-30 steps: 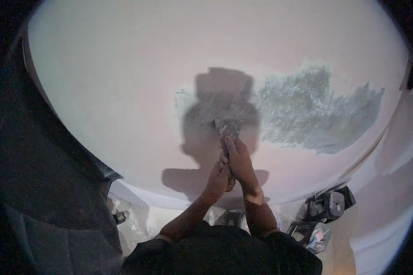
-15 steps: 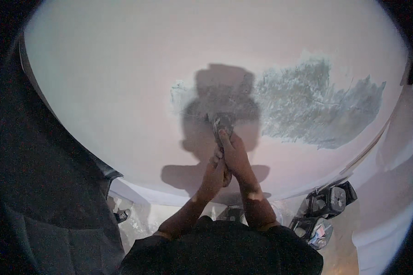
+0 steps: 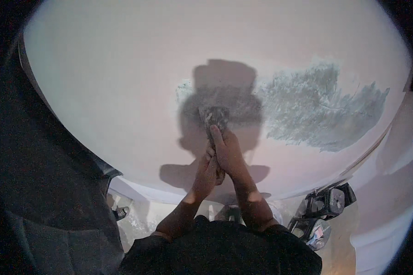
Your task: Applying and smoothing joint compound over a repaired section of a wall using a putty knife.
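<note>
A putty knife (image 3: 216,116) with a smeared dark blade stands against the pale wall (image 3: 119,96), at the lower edge of the shaded grey plaster patch (image 3: 307,107). My right hand (image 3: 228,152) is closed around it, thumb stretched up toward the blade. Just below and to the left, my left hand (image 3: 206,170) is closed with its fingers pressed against the lower part of the knife; most of the handle is hidden between the hands. My shadow falls over the left part of the patch and dims the blade's edge.
Dark cloth or sheeting (image 3: 55,183) hangs along the left. At lower right stand black step stools (image 3: 326,201), with a clear bag (image 3: 319,234) on one. A shoe (image 3: 121,213) shows on the floor at lower left. White sheeting (image 3: 381,192) hangs at right.
Both hands and the putty knife have shifted slightly left and up along the wall. The patch sits a little farther right in view. The grip looks the same.
</note>
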Demonstrator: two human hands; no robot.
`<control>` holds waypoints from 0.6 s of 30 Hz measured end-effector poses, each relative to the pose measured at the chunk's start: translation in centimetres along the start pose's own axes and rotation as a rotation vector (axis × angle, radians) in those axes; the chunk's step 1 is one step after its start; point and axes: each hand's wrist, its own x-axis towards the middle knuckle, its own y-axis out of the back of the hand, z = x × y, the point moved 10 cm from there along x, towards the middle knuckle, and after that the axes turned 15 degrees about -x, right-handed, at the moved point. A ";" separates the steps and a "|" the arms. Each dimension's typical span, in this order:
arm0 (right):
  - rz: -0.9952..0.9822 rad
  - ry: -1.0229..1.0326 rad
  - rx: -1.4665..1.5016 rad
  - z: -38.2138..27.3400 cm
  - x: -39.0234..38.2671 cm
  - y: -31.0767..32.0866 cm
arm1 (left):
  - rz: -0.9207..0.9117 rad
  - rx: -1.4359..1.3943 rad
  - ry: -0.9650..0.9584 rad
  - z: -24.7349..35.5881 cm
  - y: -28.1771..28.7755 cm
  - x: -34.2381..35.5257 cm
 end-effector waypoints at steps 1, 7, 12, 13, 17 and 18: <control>-0.026 0.009 0.001 -0.4 0.2 -0.1 | -0.107 0.110 -0.046 0.5 -0.6 0.2; 0.063 0.044 -0.056 1.9 -0.1 -1.5 | 0.123 -0.104 0.077 -2.3 1.7 -0.6; -0.065 -0.079 0.028 0.3 1.4 -0.7 | 0.044 -0.078 0.006 1.8 -0.9 0.9; -0.048 -0.068 0.011 0.1 1.5 -0.3 | 0.025 -0.159 0.055 1.6 -1.1 1.0; 0.025 -0.033 0.185 2.5 0.2 -0.7 | -0.092 -0.193 0.117 -1.8 -0.8 0.1; 0.043 -0.008 0.144 3.1 -0.6 -0.8 | 0.088 -0.158 0.128 -2.9 0.4 -0.5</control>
